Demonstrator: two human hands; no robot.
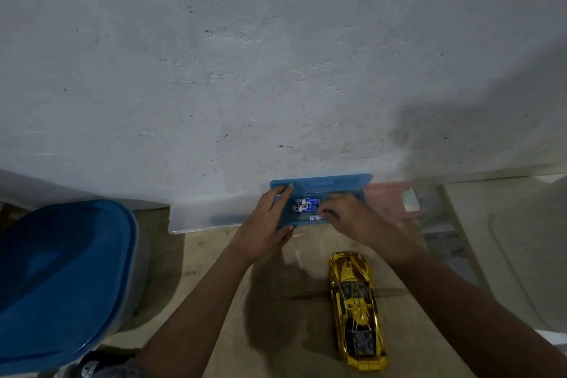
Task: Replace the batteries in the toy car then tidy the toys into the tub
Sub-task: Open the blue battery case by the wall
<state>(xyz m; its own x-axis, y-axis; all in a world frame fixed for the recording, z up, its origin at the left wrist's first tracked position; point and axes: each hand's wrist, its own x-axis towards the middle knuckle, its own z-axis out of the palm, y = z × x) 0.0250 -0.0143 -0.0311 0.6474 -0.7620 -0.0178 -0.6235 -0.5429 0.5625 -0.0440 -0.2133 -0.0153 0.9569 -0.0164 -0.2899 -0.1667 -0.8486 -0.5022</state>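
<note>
A small blue plastic case (322,184) stands open against the wall, with two blue-and-white batteries (305,205) lying inside. My left hand (267,224) grips the case's left end, thumb under the front edge and fingers on the lid. My right hand (349,218) reaches into the case and pinches a third battery (316,218) at its front row. A shiny gold toy car (356,307) rests on the tan surface below my right forearm, nose pointing away from me.
A grey tub with a blue lid (61,279) stands at the left. A translucent white box (202,218) lies along the wall beside the case. A reddish object (386,196) sits blurred to the right. A pale panel (506,239) fills the right side.
</note>
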